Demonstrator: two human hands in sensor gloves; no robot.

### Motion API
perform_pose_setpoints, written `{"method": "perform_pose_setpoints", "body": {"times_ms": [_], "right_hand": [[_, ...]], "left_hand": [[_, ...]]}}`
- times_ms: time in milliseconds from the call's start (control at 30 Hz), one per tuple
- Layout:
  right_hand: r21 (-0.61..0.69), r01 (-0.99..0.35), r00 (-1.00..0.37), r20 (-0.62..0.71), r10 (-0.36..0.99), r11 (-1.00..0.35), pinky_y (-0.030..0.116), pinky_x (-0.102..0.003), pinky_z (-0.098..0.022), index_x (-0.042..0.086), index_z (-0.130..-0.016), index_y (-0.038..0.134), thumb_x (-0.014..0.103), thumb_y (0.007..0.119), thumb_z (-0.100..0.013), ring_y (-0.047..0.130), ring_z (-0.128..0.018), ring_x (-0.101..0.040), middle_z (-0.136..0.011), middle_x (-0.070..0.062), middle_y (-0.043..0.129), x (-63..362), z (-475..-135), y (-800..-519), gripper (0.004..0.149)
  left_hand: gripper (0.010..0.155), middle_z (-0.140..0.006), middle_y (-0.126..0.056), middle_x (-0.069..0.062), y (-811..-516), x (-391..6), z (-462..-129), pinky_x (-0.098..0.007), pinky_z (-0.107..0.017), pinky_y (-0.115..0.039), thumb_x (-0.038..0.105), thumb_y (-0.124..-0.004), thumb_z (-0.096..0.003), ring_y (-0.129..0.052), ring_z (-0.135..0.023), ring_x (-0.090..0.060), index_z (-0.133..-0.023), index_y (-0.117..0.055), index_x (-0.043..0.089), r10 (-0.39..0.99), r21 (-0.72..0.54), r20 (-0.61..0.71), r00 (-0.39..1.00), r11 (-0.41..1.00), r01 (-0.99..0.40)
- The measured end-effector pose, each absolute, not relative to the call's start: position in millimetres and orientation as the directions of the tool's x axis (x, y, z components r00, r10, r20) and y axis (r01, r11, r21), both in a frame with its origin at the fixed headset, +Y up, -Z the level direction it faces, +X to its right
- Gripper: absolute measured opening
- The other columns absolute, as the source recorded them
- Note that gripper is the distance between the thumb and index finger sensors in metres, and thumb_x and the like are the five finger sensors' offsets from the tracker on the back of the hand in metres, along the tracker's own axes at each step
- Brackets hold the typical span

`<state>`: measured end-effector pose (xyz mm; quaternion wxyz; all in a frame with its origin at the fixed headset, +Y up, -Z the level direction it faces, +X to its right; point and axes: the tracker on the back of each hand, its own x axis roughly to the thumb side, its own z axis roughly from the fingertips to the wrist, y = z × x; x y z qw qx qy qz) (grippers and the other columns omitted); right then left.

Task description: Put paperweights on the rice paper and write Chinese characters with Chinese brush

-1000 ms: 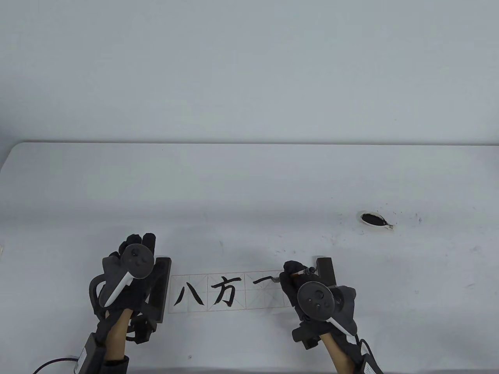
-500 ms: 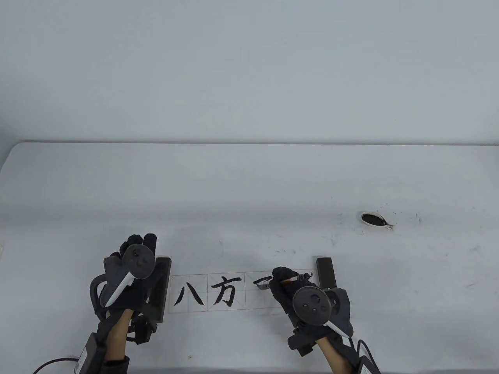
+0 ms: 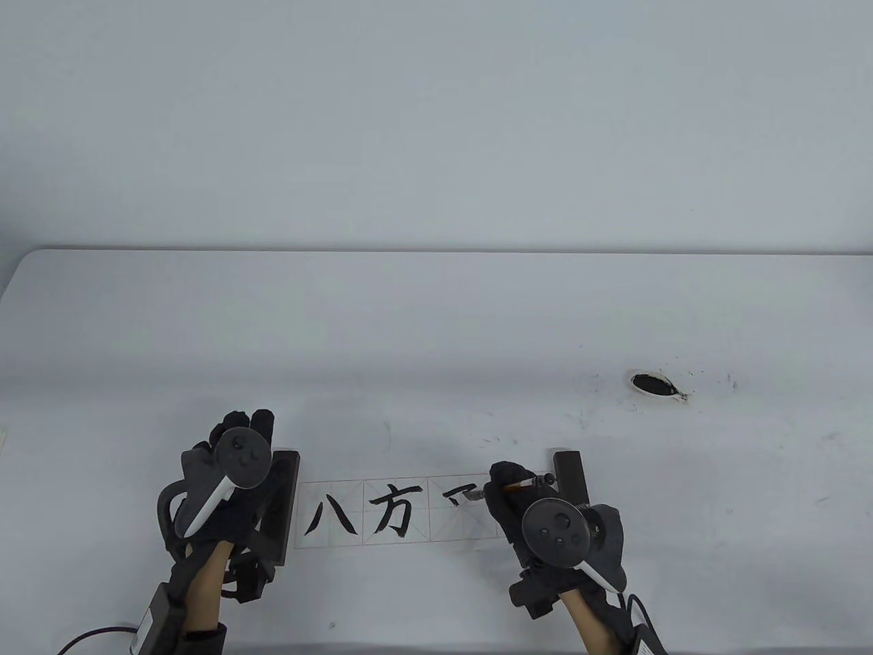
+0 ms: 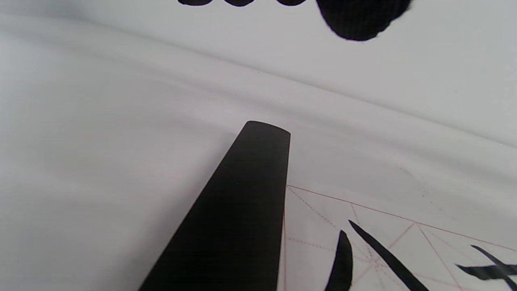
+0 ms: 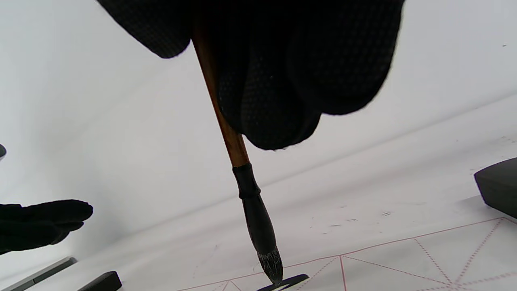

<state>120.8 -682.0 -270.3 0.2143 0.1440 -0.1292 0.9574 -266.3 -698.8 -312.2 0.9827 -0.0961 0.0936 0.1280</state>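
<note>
While the right hand [image 3: 539, 508] is gripping the brush [image 5: 226, 133] and hiding the fourth grid cell, the flat, relaxed left hand [image 3: 225, 477] is covering its paperweight [image 3: 283, 505]; the rice paper [image 3: 402, 512] is reading 八方.

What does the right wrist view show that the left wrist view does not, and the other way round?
Only the right wrist view shows the right hand gripping the brush, its tip on a fresh stroke, and the right paperweight. Only the left wrist view shows the left paperweight along the sheet's edge and the finished first character. Both show the rice paper with its red grid.
</note>
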Motion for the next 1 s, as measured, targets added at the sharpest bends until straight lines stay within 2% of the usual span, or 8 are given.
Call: {"method": "perform_pose_setpoints", "body": {"times_ms": [233, 467, 667, 867, 1000], "right_hand": [[-0.196, -0.397, -0.890, 0.323, 0.323, -0.897, 0.087, -0.034, -0.033, 0.006, -0.086, 0.076, 0.036, 0.069, -0.056, 0.101, -0.049, -0.025, -0.069, -0.016, 0.095, 118.4, -268.9, -682.3, 0.043], [-0.075, -0.517, -0.793, 0.417, 0.444, -0.853, 0.087, -0.034, -0.033, 0.007, -0.085, 0.077, 0.036, 0.069, -0.056, 0.101, -0.049, -0.024, -0.069, -0.015, 0.095, 112.0, -266.0, -681.3, 0.043], [-0.038, -0.517, -0.777, 0.441, 0.450, -0.855, 0.087, -0.034, -0.036, 0.007, -0.087, 0.075, 0.036, 0.068, -0.056, 0.100, -0.052, -0.025, -0.072, -0.015, 0.094, 105.6, -267.0, -686.6, 0.043], [-0.063, -0.491, -0.808, 0.407, 0.427, -0.869, 0.087, -0.034, -0.034, 0.006, -0.087, 0.075, 0.036, 0.069, -0.056, 0.100, -0.051, -0.025, -0.070, -0.016, 0.094, 108.2, -267.9, -685.5, 0.043], [-0.147, -0.400, -0.882, 0.330, 0.337, -0.905, 0.087, -0.034, -0.033, 0.006, -0.086, 0.076, 0.036, 0.069, -0.056, 0.101, -0.049, -0.025, -0.069, -0.016, 0.095, 116.6, -265.7, -677.3, 0.043]], "left_hand": [[0.079, -0.128, -0.014, -0.006, -699.1, -266.9, -312.2, -0.050, -0.086, -0.014, 0.054, -0.058, -0.0550, -0.020, -0.121, -0.035, -0.119, -0.014, 0.038, 0.236, -0.164, -0.212, 0.948, 0.948, -0.273], [0.079, -0.128, -0.014, -0.005, -699.5, -267.1, -312.4, -0.050, -0.086, -0.014, 0.054, -0.058, -0.0550, -0.020, -0.121, -0.035, -0.119, -0.014, 0.038, 0.234, -0.166, -0.211, 0.949, 0.948, -0.271], [0.079, -0.128, -0.014, -0.005, -700.0, -266.7, -312.8, -0.050, -0.086, -0.014, 0.054, -0.058, -0.0549, -0.021, -0.121, -0.035, -0.119, -0.014, 0.038, 0.230, -0.168, -0.208, 0.951, 0.949, -0.266], [0.079, -0.128, -0.014, -0.005, -700.3, -266.6, -313.1, -0.050, -0.086, -0.014, 0.054, -0.058, -0.0550, -0.020, -0.121, -0.035, -0.119, -0.014, 0.038, 0.229, -0.170, -0.207, 0.951, 0.949, -0.266], [0.079, -0.128, -0.014, -0.006, -700.3, -266.6, -313.1, -0.050, -0.086, -0.014, 0.054, -0.058, -0.0550, -0.021, -0.121, -0.035, -0.119, -0.014, 0.038, 0.229, -0.170, -0.208, 0.951, 0.949, -0.266]]}}
